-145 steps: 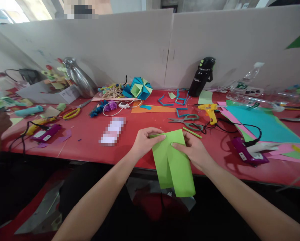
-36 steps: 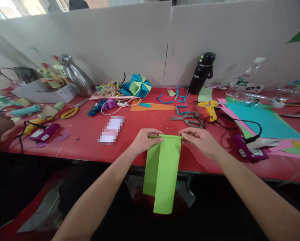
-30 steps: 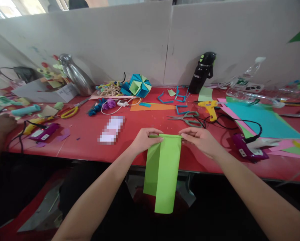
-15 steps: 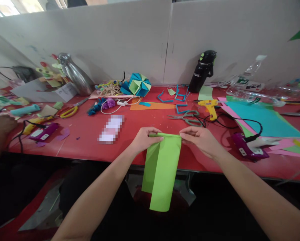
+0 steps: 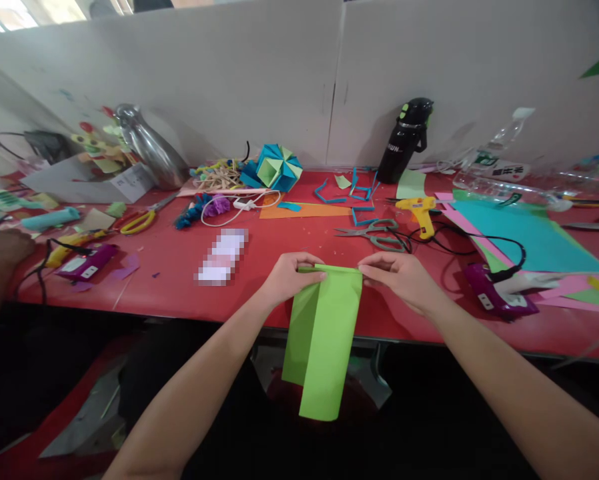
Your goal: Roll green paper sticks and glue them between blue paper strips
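A folded sheet of light green paper [image 5: 332,347] hangs over the front edge of the red table [image 5: 179,303], its two flaps pointing down. At its upper left corner, my left hand [image 5: 295,275] pinches the paper between thumb and fingers. My right hand [image 5: 397,277] grips the upper right corner with thumb and fingertips. A narrow fold runs along the top edge between both hands. Grey-handled scissors [image 5: 374,233] lie just beyond my right hand, beside a yellow glue gun [image 5: 418,215].
A blurred white rectangle [image 5: 223,257] lies left of centre. Behind are a paper ball [image 5: 278,167], a steel jug [image 5: 152,147] and a black bottle [image 5: 404,141]. Coloured sheets [image 5: 524,233] and a purple power block [image 5: 499,293] sit right. Another person's hand [image 5: 7,257] rests far left.
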Demonstrator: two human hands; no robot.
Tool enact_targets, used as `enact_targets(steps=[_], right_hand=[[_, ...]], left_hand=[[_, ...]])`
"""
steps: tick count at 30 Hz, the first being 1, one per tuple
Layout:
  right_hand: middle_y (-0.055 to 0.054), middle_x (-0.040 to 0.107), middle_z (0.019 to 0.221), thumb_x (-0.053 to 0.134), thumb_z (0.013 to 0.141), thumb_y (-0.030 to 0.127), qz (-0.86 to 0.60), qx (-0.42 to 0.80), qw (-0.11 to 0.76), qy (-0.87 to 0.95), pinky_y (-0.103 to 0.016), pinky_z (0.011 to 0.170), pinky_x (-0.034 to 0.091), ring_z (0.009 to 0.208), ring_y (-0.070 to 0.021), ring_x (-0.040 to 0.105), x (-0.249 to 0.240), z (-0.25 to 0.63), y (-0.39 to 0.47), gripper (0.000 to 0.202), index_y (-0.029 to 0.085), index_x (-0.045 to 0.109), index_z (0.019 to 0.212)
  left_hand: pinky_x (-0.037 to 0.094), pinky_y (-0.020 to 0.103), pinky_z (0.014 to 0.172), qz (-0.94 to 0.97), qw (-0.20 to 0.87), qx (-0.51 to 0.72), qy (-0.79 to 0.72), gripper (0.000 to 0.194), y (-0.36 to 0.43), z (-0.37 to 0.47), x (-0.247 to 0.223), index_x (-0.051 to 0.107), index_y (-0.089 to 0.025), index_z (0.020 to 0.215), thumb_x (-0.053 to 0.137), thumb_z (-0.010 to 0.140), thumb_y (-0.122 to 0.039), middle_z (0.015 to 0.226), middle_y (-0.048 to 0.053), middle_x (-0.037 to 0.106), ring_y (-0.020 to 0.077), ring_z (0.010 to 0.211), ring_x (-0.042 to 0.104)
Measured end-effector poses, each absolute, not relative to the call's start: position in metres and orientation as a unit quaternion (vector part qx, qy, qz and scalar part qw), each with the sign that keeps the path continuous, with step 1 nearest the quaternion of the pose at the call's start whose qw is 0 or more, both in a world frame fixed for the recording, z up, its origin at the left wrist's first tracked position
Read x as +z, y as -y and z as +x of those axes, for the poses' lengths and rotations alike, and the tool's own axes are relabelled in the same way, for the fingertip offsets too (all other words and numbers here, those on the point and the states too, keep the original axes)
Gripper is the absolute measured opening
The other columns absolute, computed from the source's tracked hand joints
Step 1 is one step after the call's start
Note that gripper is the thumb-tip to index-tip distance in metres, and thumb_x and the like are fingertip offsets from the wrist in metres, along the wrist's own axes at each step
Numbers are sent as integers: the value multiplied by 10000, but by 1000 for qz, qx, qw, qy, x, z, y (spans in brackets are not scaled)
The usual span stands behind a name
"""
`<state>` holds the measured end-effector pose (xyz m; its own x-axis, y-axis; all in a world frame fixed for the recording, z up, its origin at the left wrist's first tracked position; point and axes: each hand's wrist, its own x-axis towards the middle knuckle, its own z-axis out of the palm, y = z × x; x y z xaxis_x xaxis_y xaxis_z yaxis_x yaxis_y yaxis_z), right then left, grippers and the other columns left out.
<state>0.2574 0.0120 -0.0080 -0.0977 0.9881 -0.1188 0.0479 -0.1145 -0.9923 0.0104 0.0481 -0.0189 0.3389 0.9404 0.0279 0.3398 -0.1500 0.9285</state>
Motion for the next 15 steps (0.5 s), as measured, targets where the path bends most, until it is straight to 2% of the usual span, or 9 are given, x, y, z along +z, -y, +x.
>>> enact_targets(steps=[15], right_hand=[[-71,757,873,787,680,526,-558,453,409,562,-400,810,586,810,-229,703,2,254,-10,371,192,734,832]], left_hand=[[543,307,787,674,475,310,-473,371,-48,9,-17,733,-161,1021,768,724,-380,994,88,740,239,961,688]])
